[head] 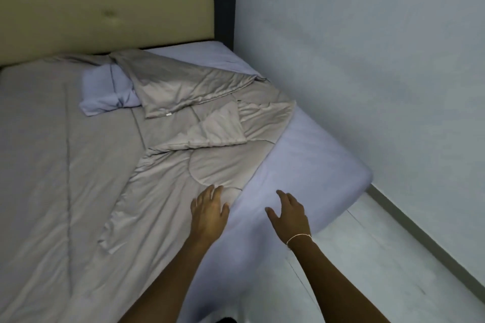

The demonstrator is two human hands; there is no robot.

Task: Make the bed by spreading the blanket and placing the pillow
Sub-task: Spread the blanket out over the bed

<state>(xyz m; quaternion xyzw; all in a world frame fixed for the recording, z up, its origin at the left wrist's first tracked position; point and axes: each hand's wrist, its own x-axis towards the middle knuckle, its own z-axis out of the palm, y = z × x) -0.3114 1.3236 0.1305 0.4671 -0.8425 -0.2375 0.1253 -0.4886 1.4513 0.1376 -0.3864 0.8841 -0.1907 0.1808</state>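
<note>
A grey quilted blanket [65,155] covers the left part of the bed, its right side folded back and rumpled toward the headboard. A lavender pillow [105,92] lies near the headboard, partly under a blanket fold. The lavender sheet on the mattress [309,165] shows bare along the right side. My left hand [210,210] hovers with spread fingers at the blanket's lower right edge, holding nothing. My right hand [288,212], a thin band at its wrist, is open over the bare sheet.
A beige padded headboard [105,8] in a dark frame stands at the back. A pale wall [367,60] runs along the right of the bed, with a narrow strip of light floor [380,257] between wall and mattress.
</note>
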